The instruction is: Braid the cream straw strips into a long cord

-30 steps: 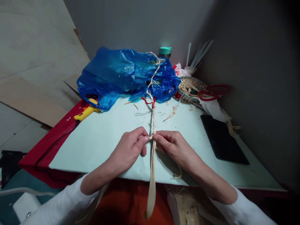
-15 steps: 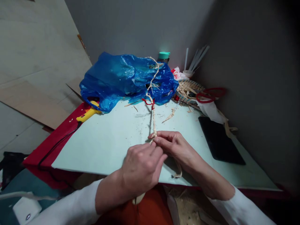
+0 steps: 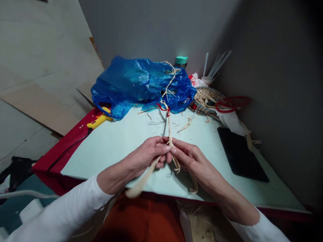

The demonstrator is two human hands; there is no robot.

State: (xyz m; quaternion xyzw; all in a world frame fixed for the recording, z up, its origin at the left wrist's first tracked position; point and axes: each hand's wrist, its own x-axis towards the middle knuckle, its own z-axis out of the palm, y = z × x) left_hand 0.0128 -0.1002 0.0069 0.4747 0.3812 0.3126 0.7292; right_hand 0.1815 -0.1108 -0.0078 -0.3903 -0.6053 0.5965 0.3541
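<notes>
A: Where's the braid?
B: Straight ahead over the worktop, near end between left hand and right hand. Long axis front to back, to the red tie, then curving up over the blue bag.
A: Nearer hand?
B: Neither; both at its near end. Left pinches a loose strip, blurred, slanting back left; right pinches the braid.
A: Pose?
B: Both angled inward, thumbs on top, nearly meeting.
</notes>
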